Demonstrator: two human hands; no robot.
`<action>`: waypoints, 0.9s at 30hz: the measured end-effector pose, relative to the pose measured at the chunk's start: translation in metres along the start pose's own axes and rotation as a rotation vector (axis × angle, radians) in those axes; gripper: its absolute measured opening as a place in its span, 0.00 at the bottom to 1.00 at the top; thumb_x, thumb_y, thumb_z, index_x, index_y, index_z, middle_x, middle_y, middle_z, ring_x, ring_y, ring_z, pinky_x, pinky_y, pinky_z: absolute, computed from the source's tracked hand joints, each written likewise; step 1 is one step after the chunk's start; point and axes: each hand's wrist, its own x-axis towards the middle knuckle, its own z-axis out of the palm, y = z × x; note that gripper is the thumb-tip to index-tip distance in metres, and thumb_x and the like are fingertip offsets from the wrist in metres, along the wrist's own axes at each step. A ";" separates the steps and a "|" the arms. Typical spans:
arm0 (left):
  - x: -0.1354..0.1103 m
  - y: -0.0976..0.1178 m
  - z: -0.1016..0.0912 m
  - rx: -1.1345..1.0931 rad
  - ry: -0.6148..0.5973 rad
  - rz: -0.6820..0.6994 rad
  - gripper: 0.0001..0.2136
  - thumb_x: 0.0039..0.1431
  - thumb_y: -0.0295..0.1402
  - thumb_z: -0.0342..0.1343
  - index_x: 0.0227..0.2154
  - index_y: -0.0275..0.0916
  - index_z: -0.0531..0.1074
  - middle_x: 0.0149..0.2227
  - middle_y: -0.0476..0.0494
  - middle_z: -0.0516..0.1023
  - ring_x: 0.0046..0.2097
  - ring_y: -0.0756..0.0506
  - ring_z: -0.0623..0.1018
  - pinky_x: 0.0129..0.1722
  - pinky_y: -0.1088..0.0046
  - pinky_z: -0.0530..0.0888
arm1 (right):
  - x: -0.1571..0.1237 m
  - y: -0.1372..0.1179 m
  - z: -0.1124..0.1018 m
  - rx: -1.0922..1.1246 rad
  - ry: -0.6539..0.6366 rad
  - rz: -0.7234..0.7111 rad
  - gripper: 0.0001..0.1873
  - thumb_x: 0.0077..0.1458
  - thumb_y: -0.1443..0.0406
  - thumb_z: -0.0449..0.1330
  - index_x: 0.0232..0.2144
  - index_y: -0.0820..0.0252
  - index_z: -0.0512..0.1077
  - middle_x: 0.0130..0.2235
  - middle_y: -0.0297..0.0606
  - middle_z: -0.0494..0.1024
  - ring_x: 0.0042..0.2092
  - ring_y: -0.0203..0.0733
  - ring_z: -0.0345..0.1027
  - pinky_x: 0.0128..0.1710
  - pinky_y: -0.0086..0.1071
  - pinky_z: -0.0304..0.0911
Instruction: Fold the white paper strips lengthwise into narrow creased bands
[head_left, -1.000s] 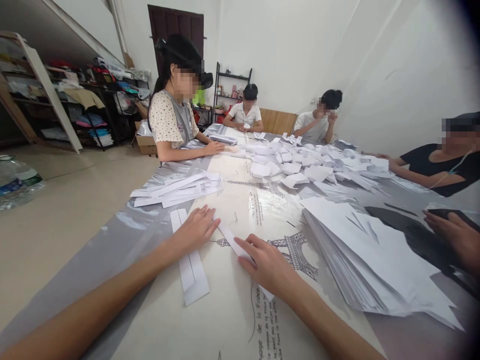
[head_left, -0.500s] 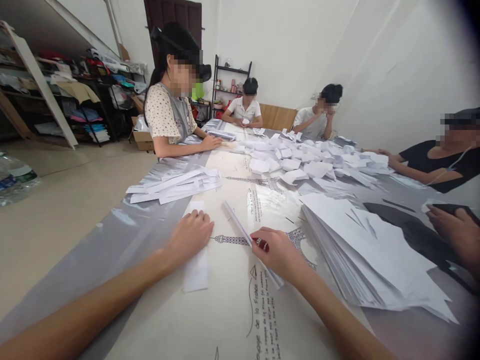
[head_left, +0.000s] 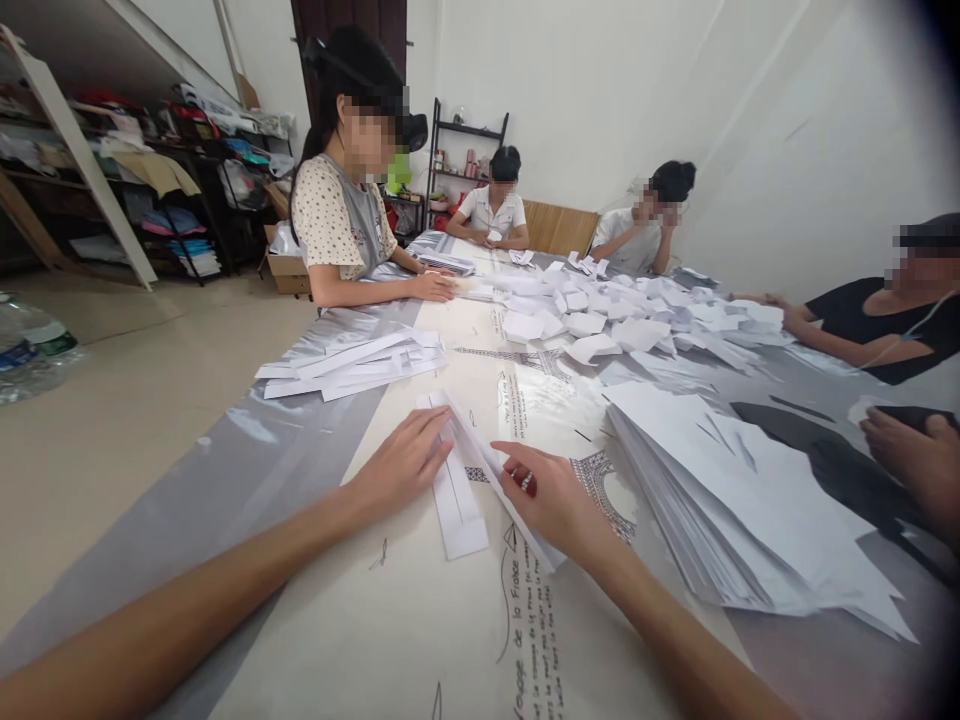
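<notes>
My left hand (head_left: 405,455) lies over the upper part of a folded white paper strip (head_left: 463,520), fingers close together and thumb on its right side. This strip shows lengthwise creases and lies flat on the tablecloth. A second folded paper strip (head_left: 529,525) slants beside it, its far end meeting the first one. Against its right edge rests my right hand (head_left: 544,500), index finger stretched out, a gap between index and thumb. Farther off on the left lies a loose pile of folded paper strips (head_left: 352,365).
A thick stack of white paper sheets (head_left: 735,510) fans out at right. Many folded paper pieces (head_left: 622,310) heap across the table's far side. Several people sit around the table; one hand (head_left: 911,460) holds a dark object at far right. Printed tablecloth (head_left: 337,620) lies under clear plastic.
My left hand has moved right with its strip, bringing it beside the second strip. My right hand's index finger has straightened and its grip on the second strip has loosened.
</notes>
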 end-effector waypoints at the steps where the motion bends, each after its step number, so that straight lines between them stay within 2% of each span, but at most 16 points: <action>1: 0.002 0.005 -0.003 -0.060 0.045 -0.057 0.19 0.73 0.45 0.45 0.52 0.39 0.73 0.55 0.38 0.78 0.57 0.37 0.75 0.57 0.58 0.70 | 0.000 -0.001 0.002 0.044 0.037 -0.008 0.20 0.63 0.66 0.54 0.56 0.55 0.73 0.34 0.36 0.81 0.31 0.41 0.74 0.33 0.36 0.72; 2: 0.004 0.010 -0.005 -0.135 0.068 -0.137 0.19 0.72 0.48 0.46 0.45 0.40 0.75 0.46 0.40 0.82 0.49 0.39 0.79 0.50 0.61 0.73 | 0.000 -0.002 0.004 0.087 0.077 -0.019 0.20 0.63 0.65 0.55 0.56 0.55 0.72 0.33 0.35 0.81 0.31 0.41 0.74 0.33 0.36 0.72; 4: 0.006 0.022 -0.009 -0.341 0.003 -0.273 0.23 0.70 0.53 0.47 0.34 0.39 0.75 0.31 0.44 0.82 0.32 0.43 0.79 0.36 0.67 0.72 | -0.001 -0.006 0.007 0.152 0.153 -0.060 0.20 0.64 0.64 0.55 0.57 0.55 0.70 0.33 0.33 0.80 0.30 0.39 0.73 0.33 0.34 0.72; 6: 0.006 0.034 -0.009 -0.539 -0.103 -0.319 0.23 0.67 0.54 0.52 0.31 0.38 0.76 0.29 0.44 0.82 0.28 0.45 0.78 0.33 0.70 0.71 | -0.002 -0.010 0.010 0.186 0.193 -0.115 0.19 0.64 0.64 0.56 0.57 0.55 0.70 0.32 0.33 0.79 0.30 0.38 0.72 0.33 0.33 0.72; 9: 0.004 0.044 -0.004 -0.738 -0.223 -0.332 0.18 0.64 0.49 0.58 0.32 0.37 0.78 0.33 0.42 0.83 0.31 0.44 0.81 0.32 0.72 0.70 | -0.002 -0.013 0.015 0.214 0.191 -0.151 0.20 0.65 0.64 0.55 0.58 0.54 0.69 0.31 0.32 0.79 0.29 0.38 0.70 0.33 0.33 0.71; 12: 0.004 0.045 0.001 -0.887 -0.257 -0.383 0.13 0.63 0.41 0.58 0.33 0.37 0.80 0.35 0.41 0.83 0.36 0.43 0.81 0.35 0.71 0.72 | -0.001 -0.014 0.016 0.266 0.181 -0.107 0.20 0.65 0.64 0.56 0.58 0.54 0.69 0.32 0.32 0.78 0.30 0.38 0.70 0.33 0.33 0.70; 14: 0.004 0.045 0.001 -1.011 -0.255 -0.427 0.12 0.62 0.38 0.58 0.31 0.36 0.81 0.36 0.39 0.83 0.37 0.43 0.80 0.40 0.69 0.74 | 0.001 -0.014 0.013 0.332 0.184 -0.052 0.15 0.64 0.62 0.58 0.53 0.55 0.72 0.30 0.31 0.76 0.30 0.38 0.70 0.33 0.33 0.69; 17: 0.004 0.045 -0.001 -1.133 -0.292 -0.451 0.14 0.62 0.41 0.60 0.32 0.33 0.82 0.37 0.36 0.83 0.37 0.43 0.79 0.40 0.68 0.75 | 0.003 -0.015 0.005 0.456 0.179 0.040 0.09 0.62 0.58 0.61 0.41 0.55 0.74 0.26 0.29 0.70 0.29 0.38 0.67 0.29 0.31 0.65; 22: 0.002 0.045 -0.002 -1.156 -0.309 -0.466 0.16 0.61 0.44 0.64 0.37 0.34 0.83 0.41 0.35 0.82 0.40 0.44 0.79 0.39 0.71 0.75 | 0.006 -0.009 -0.001 0.447 0.047 0.100 0.18 0.63 0.53 0.60 0.27 0.57 0.69 0.25 0.30 0.67 0.26 0.35 0.59 0.25 0.30 0.54; 27: 0.000 0.045 -0.001 -1.120 -0.251 -0.484 0.13 0.57 0.43 0.67 0.34 0.36 0.80 0.34 0.41 0.80 0.34 0.46 0.77 0.29 0.75 0.73 | 0.007 -0.006 0.003 0.390 -0.061 0.037 0.20 0.66 0.52 0.56 0.25 0.57 0.66 0.23 0.27 0.60 0.25 0.34 0.53 0.24 0.30 0.49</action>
